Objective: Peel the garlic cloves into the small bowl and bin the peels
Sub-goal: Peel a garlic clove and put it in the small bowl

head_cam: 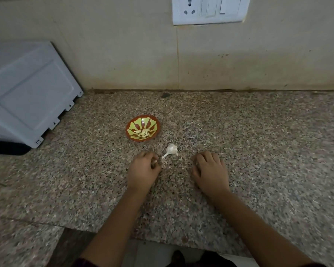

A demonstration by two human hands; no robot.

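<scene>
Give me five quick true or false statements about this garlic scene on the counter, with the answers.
1. The small bowl holds pale peeled cloves. True.
2. The garlic bulb lies inside the bowl. False: it lies on the counter, outside the bowl, between it and the hands.
3. The right hand grips the bulb. False: it rests on the counter, apart from the bulb.
4. A switch plate is mounted on the wall. True.
5. The bulb's stem points toward the left hand. True.
</scene>
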